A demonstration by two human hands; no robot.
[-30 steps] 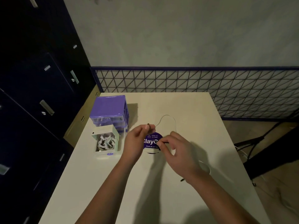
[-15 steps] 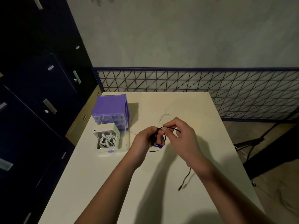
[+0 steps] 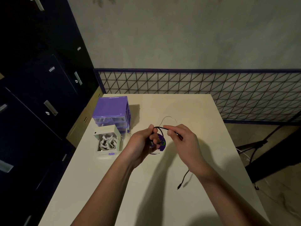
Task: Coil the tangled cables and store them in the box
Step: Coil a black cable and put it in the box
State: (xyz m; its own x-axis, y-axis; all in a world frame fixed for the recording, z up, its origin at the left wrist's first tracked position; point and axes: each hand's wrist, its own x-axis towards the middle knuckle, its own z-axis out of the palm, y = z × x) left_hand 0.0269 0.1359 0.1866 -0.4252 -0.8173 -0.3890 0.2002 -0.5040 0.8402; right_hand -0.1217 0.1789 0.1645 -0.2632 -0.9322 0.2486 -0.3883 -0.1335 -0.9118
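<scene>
Our left hand grips the gathered loops of the black cable above the table, anchoring the coil, while our right hand pinches the strand to feed another turn. The open box waits just left, already holding white cables.

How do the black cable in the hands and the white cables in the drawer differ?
The black cable is dark, a single strand, only partly looped between the left hand and right hand, its free end trailing over the table. The white cables are pale, several, bundled and already lying in the open drawer. Both are thin, flexible cables.
</scene>
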